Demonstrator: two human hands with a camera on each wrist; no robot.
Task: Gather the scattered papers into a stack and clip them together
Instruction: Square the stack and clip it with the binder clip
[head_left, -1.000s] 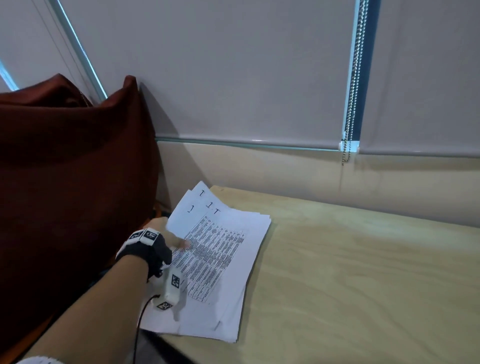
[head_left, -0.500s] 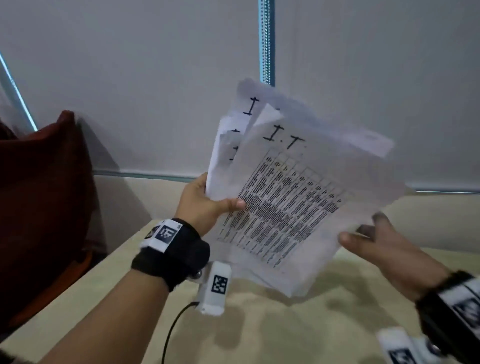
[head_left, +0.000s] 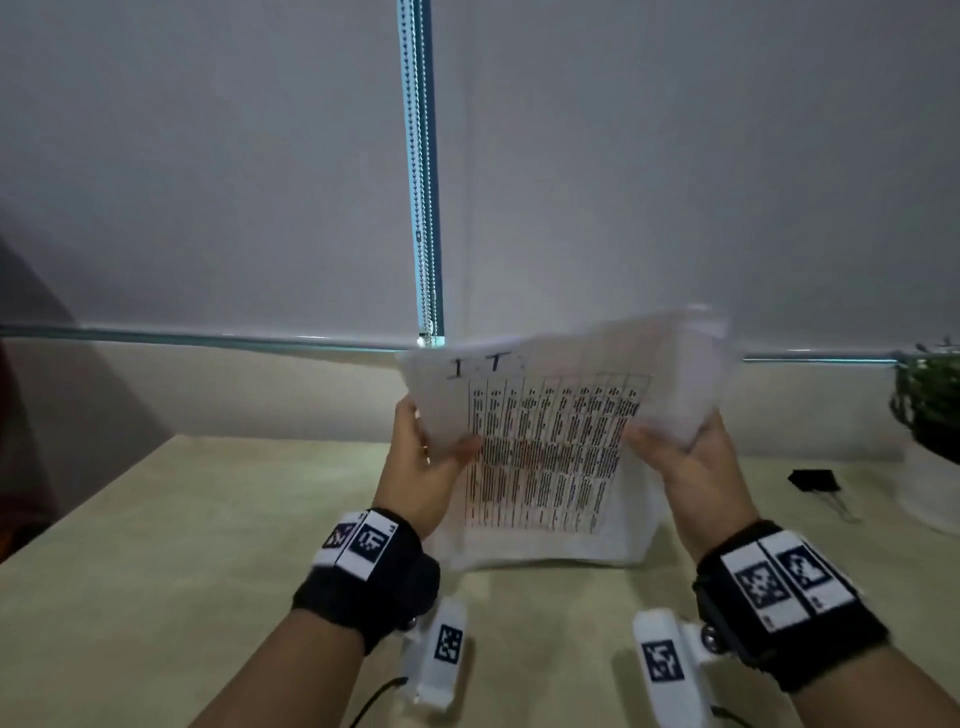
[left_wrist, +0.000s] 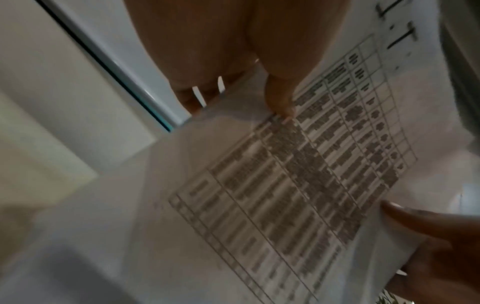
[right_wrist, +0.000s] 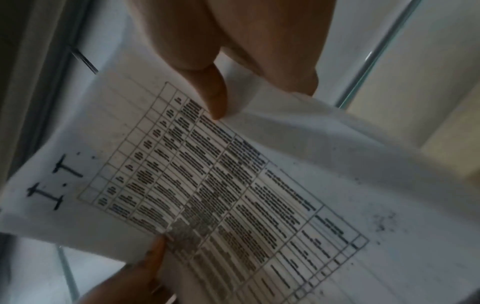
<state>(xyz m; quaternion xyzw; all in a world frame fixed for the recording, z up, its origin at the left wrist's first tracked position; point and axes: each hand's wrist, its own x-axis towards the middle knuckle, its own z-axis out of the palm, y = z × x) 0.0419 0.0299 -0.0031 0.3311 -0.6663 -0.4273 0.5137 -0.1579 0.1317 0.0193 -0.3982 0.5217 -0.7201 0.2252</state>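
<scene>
A loose stack of white papers (head_left: 550, 457) with a printed table and "I.T." written at the top stands upright, its bottom edge on the wooden desk (head_left: 208, 545). My left hand (head_left: 421, 462) grips the stack's left edge, thumb on the front sheet. My right hand (head_left: 685, 457) grips the right edge, thumb in front and fingers behind. In the left wrist view my left thumb (left_wrist: 280, 98) presses the top sheet (left_wrist: 298, 174). The right wrist view shows my right thumb (right_wrist: 215, 96) on the sheet (right_wrist: 221, 185). A black binder clip (head_left: 818, 483) lies on the desk at the right.
A potted plant in a white pot (head_left: 930, 431) stands at the desk's far right, beside the clip. Grey roller blinds with a bead chain (head_left: 423, 208) hang behind the desk. A dark red cushion edge (head_left: 10, 441) shows at the far left.
The papers were lifted off the desk's left corner by my left hand and carried to the middle. My right hand came in and now grips the right edge; the stack now stands upright.
</scene>
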